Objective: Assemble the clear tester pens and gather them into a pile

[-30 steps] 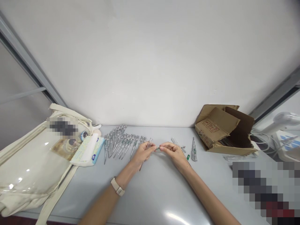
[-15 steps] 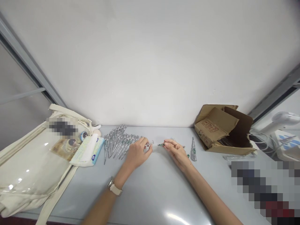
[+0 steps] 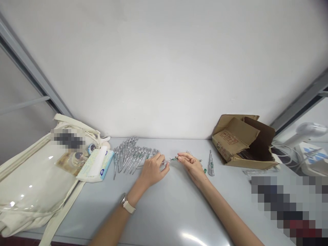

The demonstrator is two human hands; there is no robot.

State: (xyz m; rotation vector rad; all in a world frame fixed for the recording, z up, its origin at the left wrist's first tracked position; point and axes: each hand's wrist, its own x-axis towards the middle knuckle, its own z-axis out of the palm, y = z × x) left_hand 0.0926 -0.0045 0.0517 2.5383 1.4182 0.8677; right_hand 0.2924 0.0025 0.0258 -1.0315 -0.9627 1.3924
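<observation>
Hands have closed back in toward each other since half a second ago, and the two bits they're holding now almost meet above the middle of the counter (image 3: 166,212). Going left to right: a big cream tote bag (image 3: 28,181) with a clear panel slumps over the left end, with a packet of tissues (image 3: 96,164) right beside it. Next comes a tight fan of clear-handled screwdrivers (image 3: 130,158) near the back edge. The left hand (image 3: 153,169), watch (image 3: 128,206) on its wrist, is curled nearly shut around a clear handle (image 3: 164,162). The right hand (image 3: 192,166) pinches a small green strip (image 3: 173,159) between thumb and finger, its end right at the handle, though I can't tell if it's inside. Past that lie a tiny green piece (image 3: 205,170) and a lone screwdriver (image 3: 211,165), then an open cardboard box (image 3: 242,143) at the back right corner.
</observation>
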